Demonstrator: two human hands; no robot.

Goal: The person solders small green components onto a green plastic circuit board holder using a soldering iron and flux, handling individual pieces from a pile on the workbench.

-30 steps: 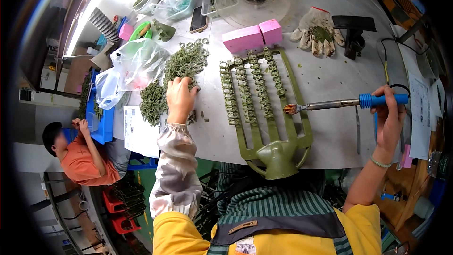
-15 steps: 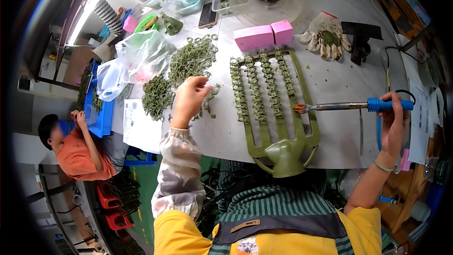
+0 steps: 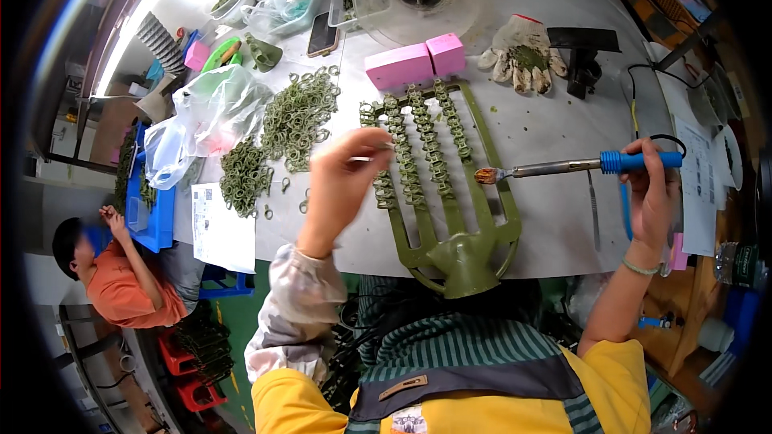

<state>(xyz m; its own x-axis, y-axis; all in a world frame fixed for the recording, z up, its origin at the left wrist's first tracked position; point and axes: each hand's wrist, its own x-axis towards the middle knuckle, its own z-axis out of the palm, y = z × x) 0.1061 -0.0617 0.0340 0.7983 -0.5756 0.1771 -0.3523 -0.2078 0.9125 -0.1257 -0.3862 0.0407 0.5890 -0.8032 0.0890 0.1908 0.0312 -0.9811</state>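
Note:
My right hand (image 3: 650, 193) is wrapped round the blue handle of a soldering iron (image 3: 563, 167), its browned tip just above the right side of an olive-green frame (image 3: 474, 269). That frame has several parallel bars and a funnel-like end facing me. Rows of small green ring-shaped pieces (image 3: 426, 141) sit along the bars' far parts. My left hand (image 3: 342, 185) is pinched closed beside the leftmost row; what lies in the fingertips is too small to make out. To its left, loose green rings (image 3: 301, 116) lie in two heaps, with a few scattered singly.
Pink blocks (image 3: 402, 66) touch the frame's far end. Behind stand a clear round cover (image 3: 466, 0), a phone (image 3: 323, 35), a stained glove (image 3: 523, 52) and a black stand (image 3: 585, 64). Left are plastic bags (image 3: 217, 104) and a paper sheet (image 3: 221, 229). A person (image 3: 133, 277) sits at far left.
My left hand has moved right, from the ring heaps to the frame's left edge. The iron stays at about the same place over the frame. The whole view has shifted slightly.

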